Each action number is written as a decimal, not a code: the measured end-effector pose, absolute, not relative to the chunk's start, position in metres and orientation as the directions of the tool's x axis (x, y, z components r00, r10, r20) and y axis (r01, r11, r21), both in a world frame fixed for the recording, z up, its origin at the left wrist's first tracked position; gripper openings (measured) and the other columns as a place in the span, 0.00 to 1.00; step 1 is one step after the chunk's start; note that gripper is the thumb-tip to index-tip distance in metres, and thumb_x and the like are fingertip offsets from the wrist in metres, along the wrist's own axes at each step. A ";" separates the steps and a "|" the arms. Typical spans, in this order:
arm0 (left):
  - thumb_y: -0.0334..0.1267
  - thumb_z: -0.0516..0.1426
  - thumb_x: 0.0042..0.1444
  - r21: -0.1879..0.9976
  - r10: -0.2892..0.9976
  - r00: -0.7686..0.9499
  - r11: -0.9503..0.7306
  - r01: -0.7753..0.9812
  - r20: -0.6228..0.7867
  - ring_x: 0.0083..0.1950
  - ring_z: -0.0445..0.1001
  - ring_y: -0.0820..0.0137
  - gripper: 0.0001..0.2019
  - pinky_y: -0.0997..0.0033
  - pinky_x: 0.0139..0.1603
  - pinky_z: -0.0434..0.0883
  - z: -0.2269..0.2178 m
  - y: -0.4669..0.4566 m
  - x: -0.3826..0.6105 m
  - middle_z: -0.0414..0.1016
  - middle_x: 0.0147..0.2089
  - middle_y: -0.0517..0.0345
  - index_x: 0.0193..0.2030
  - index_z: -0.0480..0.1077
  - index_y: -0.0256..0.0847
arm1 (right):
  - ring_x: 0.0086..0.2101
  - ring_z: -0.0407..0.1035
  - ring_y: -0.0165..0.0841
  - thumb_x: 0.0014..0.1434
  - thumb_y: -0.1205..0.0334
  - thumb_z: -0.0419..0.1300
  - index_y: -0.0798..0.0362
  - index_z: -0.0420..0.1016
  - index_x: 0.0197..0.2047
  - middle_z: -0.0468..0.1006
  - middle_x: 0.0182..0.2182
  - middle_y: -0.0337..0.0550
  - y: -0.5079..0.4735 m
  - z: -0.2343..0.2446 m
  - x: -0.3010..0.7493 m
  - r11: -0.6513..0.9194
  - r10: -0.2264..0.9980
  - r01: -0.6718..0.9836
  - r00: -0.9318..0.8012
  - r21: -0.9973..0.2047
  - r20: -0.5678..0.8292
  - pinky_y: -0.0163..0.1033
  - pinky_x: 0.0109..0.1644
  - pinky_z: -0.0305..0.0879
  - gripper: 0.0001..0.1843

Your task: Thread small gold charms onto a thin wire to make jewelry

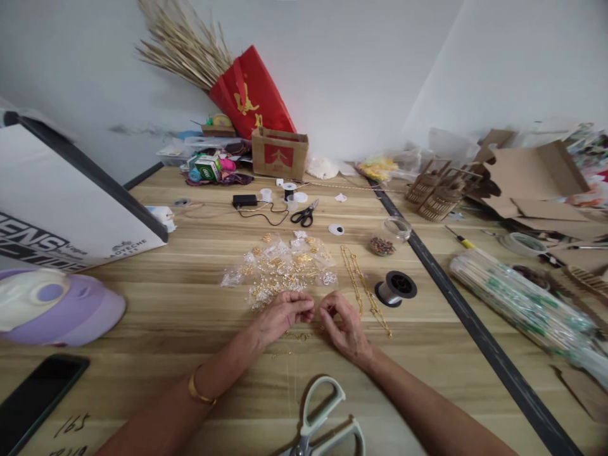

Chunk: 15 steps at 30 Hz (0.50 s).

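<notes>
My left hand [286, 312] is closed, thumb and fingertips pinched together just below a heap of small gold and clear beads [280, 278]. Facing it, my right hand [344, 324] also pinches its fingertips, a short gap away. Whatever they hold is too small to make out. Under the hands, a short gold chain [302, 337] lies on the wooden table [228, 392]. Right of my right hand are a long gold chain [355, 288] and a black spool of thin line [396, 288]. Large pale-handled scissors [325, 415] rest between my forearms, open at the handles.
Black scissors [304, 215], a black adapter [244, 201] and a jar of beads [382, 246] lie farther back. At the left are a purple-and-white device [90, 310] and a phone [40, 396]. Wrapped sticks [517, 310] and cardboard [539, 177] occupy the right side.
</notes>
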<state>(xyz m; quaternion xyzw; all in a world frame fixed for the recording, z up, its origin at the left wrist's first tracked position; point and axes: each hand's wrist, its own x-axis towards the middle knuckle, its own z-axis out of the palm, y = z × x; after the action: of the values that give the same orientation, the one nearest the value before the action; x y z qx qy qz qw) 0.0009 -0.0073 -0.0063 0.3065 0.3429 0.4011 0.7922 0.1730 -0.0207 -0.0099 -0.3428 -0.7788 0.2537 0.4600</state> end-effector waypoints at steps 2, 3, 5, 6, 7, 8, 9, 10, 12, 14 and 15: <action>0.35 0.68 0.39 0.758 0.848 0.438 0.490 -0.431 -0.299 0.26 0.70 0.77 0.11 0.74 0.32 0.65 -0.006 -0.007 0.001 0.75 0.25 0.58 0.28 0.75 0.32 | 0.27 0.61 0.30 0.62 0.67 0.51 0.52 0.64 0.33 0.66 0.27 0.40 -0.021 -0.010 0.173 0.633 0.770 0.302 -0.340 -0.713 0.540 0.36 0.30 0.60 0.05; 0.35 0.68 0.39 0.757 0.849 0.437 0.488 -0.433 -0.298 0.26 0.70 0.77 0.11 0.74 0.32 0.66 -0.006 -0.007 0.001 0.75 0.25 0.58 0.28 0.75 0.32 | 0.27 0.61 0.30 0.61 0.67 0.51 0.52 0.65 0.33 0.66 0.27 0.41 -0.021 -0.009 0.173 0.633 0.770 0.302 -0.341 -0.713 0.540 0.36 0.30 0.60 0.05; 0.35 0.68 0.38 0.756 0.849 0.438 0.488 -0.437 -0.294 0.26 0.71 0.77 0.11 0.75 0.32 0.65 -0.005 -0.008 0.001 0.75 0.25 0.58 0.28 0.75 0.32 | 0.27 0.61 0.30 0.61 0.66 0.51 0.52 0.65 0.33 0.66 0.27 0.41 -0.021 -0.009 0.173 0.633 0.769 0.300 -0.341 -0.713 0.540 0.36 0.30 0.60 0.05; 0.35 0.68 0.38 0.756 0.848 0.441 0.489 -0.436 -0.294 0.26 0.70 0.77 0.11 0.75 0.31 0.65 -0.004 -0.008 0.001 0.75 0.25 0.58 0.28 0.75 0.32 | 0.27 0.62 0.30 0.61 0.66 0.51 0.52 0.65 0.33 0.66 0.27 0.41 -0.021 -0.010 0.173 0.633 0.770 0.299 -0.342 -0.714 0.539 0.36 0.30 0.60 0.05; 0.35 0.68 0.38 0.755 0.847 0.443 0.490 -0.435 -0.294 0.25 0.70 0.77 0.11 0.75 0.31 0.65 -0.004 -0.009 0.002 0.75 0.24 0.59 0.28 0.75 0.32 | 0.27 0.62 0.30 0.61 0.66 0.51 0.52 0.65 0.33 0.66 0.27 0.41 -0.021 -0.010 0.173 0.633 0.769 0.297 -0.343 -0.714 0.539 0.36 0.30 0.60 0.05; 0.35 0.68 0.38 0.755 0.846 0.443 0.491 -0.434 -0.295 0.25 0.70 0.77 0.11 0.75 0.31 0.65 -0.003 -0.009 0.002 0.75 0.24 0.59 0.28 0.74 0.32 | 0.27 0.62 0.30 0.61 0.66 0.51 0.52 0.65 0.33 0.67 0.27 0.41 -0.021 -0.010 0.173 0.634 0.768 0.295 -0.345 -0.715 0.539 0.36 0.30 0.60 0.05; 0.35 0.68 0.38 0.756 0.847 0.443 0.491 -0.433 -0.296 0.25 0.70 0.77 0.11 0.75 0.31 0.65 -0.003 -0.009 0.002 0.75 0.24 0.59 0.28 0.74 0.32 | 0.27 0.62 0.30 0.61 0.66 0.51 0.53 0.65 0.33 0.67 0.27 0.41 -0.021 -0.010 0.173 0.635 0.767 0.293 -0.347 -0.715 0.539 0.36 0.30 0.60 0.05; 0.35 0.68 0.38 0.758 0.847 0.444 0.489 -0.431 -0.294 0.25 0.71 0.77 0.11 0.75 0.31 0.65 -0.003 -0.009 0.002 0.74 0.24 0.59 0.27 0.74 0.32 | 0.27 0.62 0.30 0.61 0.66 0.52 0.53 0.65 0.33 0.67 0.27 0.41 -0.021 -0.010 0.173 0.637 0.765 0.291 -0.349 -0.713 0.541 0.36 0.30 0.60 0.05; 0.35 0.68 0.39 0.764 0.847 0.446 0.485 -0.426 -0.289 0.25 0.71 0.77 0.10 0.75 0.31 0.65 -0.005 -0.009 0.003 0.74 0.24 0.59 0.27 0.74 0.32 | 0.27 0.61 0.30 0.61 0.67 0.52 0.53 0.65 0.33 0.67 0.27 0.41 -0.020 -0.010 0.173 0.643 0.760 0.289 -0.351 -0.709 0.546 0.35 0.30 0.60 0.05; 0.35 0.68 0.40 0.765 0.847 0.450 0.481 -0.427 -0.282 0.25 0.71 0.77 0.10 0.75 0.32 0.66 -0.006 -0.009 0.003 0.75 0.24 0.58 0.28 0.74 0.32 | 0.27 0.61 0.30 0.61 0.67 0.52 0.53 0.65 0.33 0.67 0.27 0.41 -0.020 -0.009 0.173 0.646 0.757 0.287 -0.354 -0.707 0.549 0.35 0.30 0.60 0.04; 0.35 0.68 0.40 0.764 0.848 0.450 0.481 -0.430 -0.280 0.25 0.71 0.77 0.10 0.75 0.32 0.66 -0.006 -0.009 0.003 0.75 0.24 0.58 0.28 0.74 0.32 | 0.27 0.61 0.30 0.61 0.68 0.52 0.53 0.65 0.33 0.67 0.27 0.41 -0.020 -0.009 0.173 0.649 0.755 0.284 -0.355 -0.706 0.551 0.35 0.30 0.60 0.04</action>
<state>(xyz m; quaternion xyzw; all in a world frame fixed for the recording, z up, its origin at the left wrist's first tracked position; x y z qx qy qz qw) 0.0025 -0.0089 -0.0060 0.3115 0.3351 0.4033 0.7925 0.1728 -0.0204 -0.0090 -0.3321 -0.7824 0.2555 0.4607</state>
